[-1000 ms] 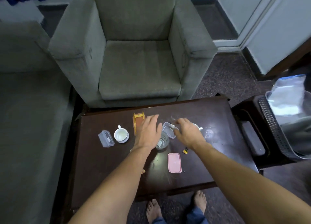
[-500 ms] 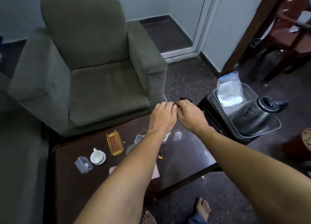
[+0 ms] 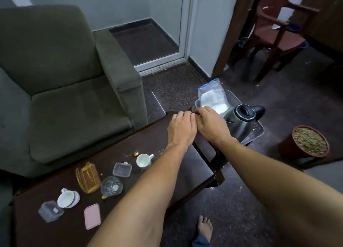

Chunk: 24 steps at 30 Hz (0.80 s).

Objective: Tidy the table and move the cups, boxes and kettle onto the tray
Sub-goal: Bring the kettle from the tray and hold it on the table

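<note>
My left hand (image 3: 181, 128) and my right hand (image 3: 211, 125) meet fingertip to fingertip over the far right end of the dark table (image 3: 187, 174), at the near corner of the clear tray (image 3: 259, 133). Their fingers are curled, and whatever lies between them is hidden. A steel kettle (image 3: 241, 120) stands in the tray beside a bag of white powder (image 3: 213, 96). On the table are a white cup (image 3: 143, 161), a clear box (image 3: 122, 169), a glass (image 3: 111, 188), an amber box (image 3: 88, 178), a cup on a saucer (image 3: 65, 198), another clear box (image 3: 50, 210) and a pink lid (image 3: 92, 216).
The tray sits on a low dark stand (image 3: 213, 152) at the table's right end. A green armchair (image 3: 65, 98) stands behind the table. A potted plant (image 3: 310, 142) is on the floor to the right, a brown chair (image 3: 278, 33) beyond it. A small orange scrap (image 3: 136, 154) lies near the white cup.
Both hands left the middle of the table, came together and moved right to the tray's corner. My view swung right, bringing the kettle and tray into sight.
</note>
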Tool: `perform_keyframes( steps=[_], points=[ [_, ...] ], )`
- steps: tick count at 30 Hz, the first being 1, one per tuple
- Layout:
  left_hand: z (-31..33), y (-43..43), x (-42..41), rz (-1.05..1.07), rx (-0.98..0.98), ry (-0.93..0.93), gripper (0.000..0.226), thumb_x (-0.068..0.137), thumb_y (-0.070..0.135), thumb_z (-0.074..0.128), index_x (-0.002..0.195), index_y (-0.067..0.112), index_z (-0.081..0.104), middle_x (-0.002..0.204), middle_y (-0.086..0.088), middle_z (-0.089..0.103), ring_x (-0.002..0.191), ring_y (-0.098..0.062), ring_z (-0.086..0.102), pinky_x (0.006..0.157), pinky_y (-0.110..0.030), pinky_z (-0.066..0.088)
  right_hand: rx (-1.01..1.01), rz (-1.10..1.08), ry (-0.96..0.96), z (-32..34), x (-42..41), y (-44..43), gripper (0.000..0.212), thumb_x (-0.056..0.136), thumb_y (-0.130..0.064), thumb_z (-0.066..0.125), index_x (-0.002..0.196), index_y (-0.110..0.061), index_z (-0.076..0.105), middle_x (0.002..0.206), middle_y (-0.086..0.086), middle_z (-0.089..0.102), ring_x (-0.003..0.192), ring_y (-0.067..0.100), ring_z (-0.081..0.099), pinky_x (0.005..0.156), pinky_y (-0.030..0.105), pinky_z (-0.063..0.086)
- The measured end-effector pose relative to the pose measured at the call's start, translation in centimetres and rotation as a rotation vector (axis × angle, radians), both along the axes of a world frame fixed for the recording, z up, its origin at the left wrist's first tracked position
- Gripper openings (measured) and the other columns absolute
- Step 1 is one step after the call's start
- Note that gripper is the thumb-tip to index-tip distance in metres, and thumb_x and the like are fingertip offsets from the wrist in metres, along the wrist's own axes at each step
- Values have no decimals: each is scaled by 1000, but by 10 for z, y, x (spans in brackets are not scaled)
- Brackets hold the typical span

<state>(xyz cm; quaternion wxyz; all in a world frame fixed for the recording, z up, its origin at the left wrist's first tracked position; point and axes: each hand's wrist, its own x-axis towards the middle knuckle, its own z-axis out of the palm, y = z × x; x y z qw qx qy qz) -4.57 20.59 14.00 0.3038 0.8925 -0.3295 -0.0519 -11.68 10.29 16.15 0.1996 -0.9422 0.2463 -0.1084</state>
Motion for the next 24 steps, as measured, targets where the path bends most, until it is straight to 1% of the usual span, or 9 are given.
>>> perform_keyframes(
  steps=[5,8,10,12,15,17,19,22,24],
  points=[
    [-9,-56,-37,-10,-40,143,36,109,32,42,118,10,68,118,-14,68,113,-33,59,99,-42,41,-19,-106,6,-9,-36,-60,22,101,-27,52,109,-13,67,112,5,67,98,29,63,77,42,52],
    [-17,-82,-60,-41,-38,195,34,108,30,43,124,10,66,123,-14,66,116,-34,59,98,-44,43,-30,-158,17,-15,-58,-95,17,100,-24,52,100,-13,65,108,4,66,94,28,62,68,36,44],
    [-22,-96,-73,-44,-24,230,34,108,30,44,127,10,64,126,-13,65,117,-34,58,100,-44,44,-44,-197,25,-18,-69,-116,15,99,-24,52,94,-14,62,106,4,64,90,28,61,66,34,40],
    [-28,-107,-84,-33,-18,278,34,108,31,43,126,10,64,125,-12,65,118,-33,58,101,-44,44,-56,-239,30,-21,-79,-135,16,98,-22,52,97,-13,65,109,5,64,92,29,61,67,36,45],
    [-37,-120,-96,-10,-13,360,36,109,32,40,126,10,62,127,-10,65,120,-31,59,103,-44,45,-47,-309,62,-25,-90,-163,24,99,-21,50,115,-13,67,122,8,61,108,30,60,80,44,53],
    [-43,-127,-101,2,0,418,40,109,33,38,133,10,60,134,-11,64,126,-31,58,107,-43,43,-22,-345,105,-28,-93,-181,30,97,-17,49,123,-14,64,129,9,57,120,31,54,90,46,51],
    [-49,-135,-105,0,9,484,45,109,35,37,143,10,54,146,-11,59,135,-31,53,113,-42,40,10,-367,168,-32,-95,-199,36,91,-11,53,127,-15,60,136,9,53,125,33,49,95,48,48],
    [-58,-147,-110,-34,12,615,58,109,39,36,160,11,34,166,-9,37,153,-28,34,124,-40,27,53,-360,288,-39,-95,-223,50,86,-7,59,136,-12,54,152,10,43,133,37,44,104,49,44],
    [-64,-155,-113,-42,-1,697,64,109,43,35,165,13,21,172,-5,19,158,-25,21,127,-38,17,70,-335,349,-45,-94,-235,56,85,-8,61,139,-11,50,159,9,38,140,37,40,109,51,43]
  ],
)
